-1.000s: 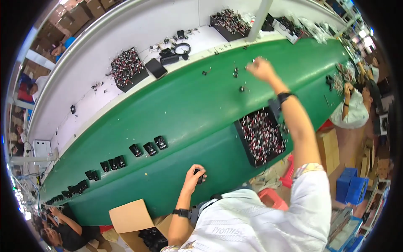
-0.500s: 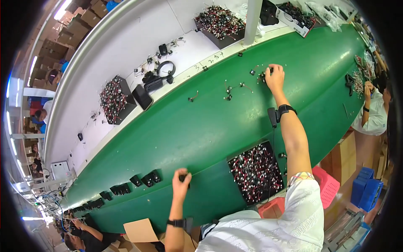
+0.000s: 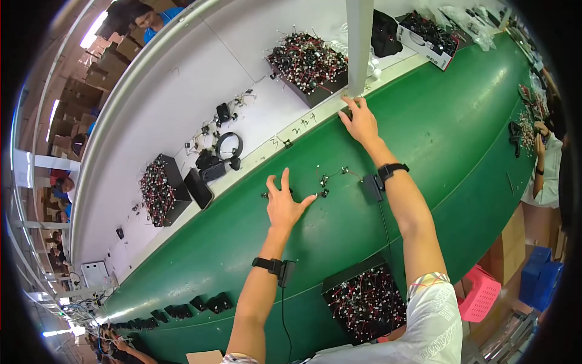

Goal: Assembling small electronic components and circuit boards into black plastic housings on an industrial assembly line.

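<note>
My left hand is over the green conveyor belt, fingers spread and nothing in its grasp. Close to its thumb lies a loose cluster of small black parts with thin wires; another small dark part shows partly behind the hand. My right hand reaches to the belt's far edge beside a grey post. Its thumb and fingers are apart around a small black part, and whether they touch it I cannot tell. A dark tray heaped with wired parts stands at the belt's near side.
Across the belt, a white ledge bears two more heaped bins, headphones and a dark phone-like slab. A grey post rises beside my right hand. Black casings line the belt's left. A co-worker sits at right.
My left hand has moved up the belt and no longer holds the black piece. My right hand has shifted left to the far edge, no longer gripping wired parts. The view has tilted.
</note>
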A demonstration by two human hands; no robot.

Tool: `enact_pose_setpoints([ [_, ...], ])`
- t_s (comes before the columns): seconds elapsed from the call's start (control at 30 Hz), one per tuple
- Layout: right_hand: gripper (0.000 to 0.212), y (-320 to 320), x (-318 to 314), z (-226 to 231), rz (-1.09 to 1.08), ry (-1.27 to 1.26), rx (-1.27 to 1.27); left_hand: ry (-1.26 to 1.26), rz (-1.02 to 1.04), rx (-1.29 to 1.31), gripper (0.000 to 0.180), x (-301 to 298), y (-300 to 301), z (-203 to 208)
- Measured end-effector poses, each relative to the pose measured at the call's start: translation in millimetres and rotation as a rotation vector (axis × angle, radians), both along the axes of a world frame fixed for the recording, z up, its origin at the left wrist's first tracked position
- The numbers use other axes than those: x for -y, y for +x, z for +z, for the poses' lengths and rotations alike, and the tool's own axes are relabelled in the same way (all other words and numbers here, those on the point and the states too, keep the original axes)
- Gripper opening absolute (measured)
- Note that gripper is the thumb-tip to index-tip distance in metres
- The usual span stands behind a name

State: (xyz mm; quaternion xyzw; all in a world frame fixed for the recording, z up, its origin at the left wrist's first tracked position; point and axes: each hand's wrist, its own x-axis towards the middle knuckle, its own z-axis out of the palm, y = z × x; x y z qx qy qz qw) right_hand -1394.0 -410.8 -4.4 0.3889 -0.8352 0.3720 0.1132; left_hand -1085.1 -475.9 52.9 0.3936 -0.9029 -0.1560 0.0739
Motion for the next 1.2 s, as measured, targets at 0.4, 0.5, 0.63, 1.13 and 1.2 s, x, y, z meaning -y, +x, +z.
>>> enact_pose_setpoints([
  [0.4,0.016,107,97,6,0.518,0.019,0.195,0.065,-0.305,-0.043,0.046,-41,-23,-22],
  [0.5,0.018,110,96,-5,0.522,0.147,0.091,0.054,-0.326,-0.116,0.038,-43,-21,-26],
  [0.63,0.020,107,57,-16,0.567,0.256,0.159,-0.019,-0.331,-0.299,0.023,-32,4,-15],
  [1.13,0.056,-198,-220,56,-0.451,-0.043,-0.036,0.066,-0.113,-0.276,0.027,72,95,-32],
  [1.2,0.062,-179,-188,52,-0.483,0.059,0.128,0.040,-0.065,-0.216,0.028,68,104,-27],
])
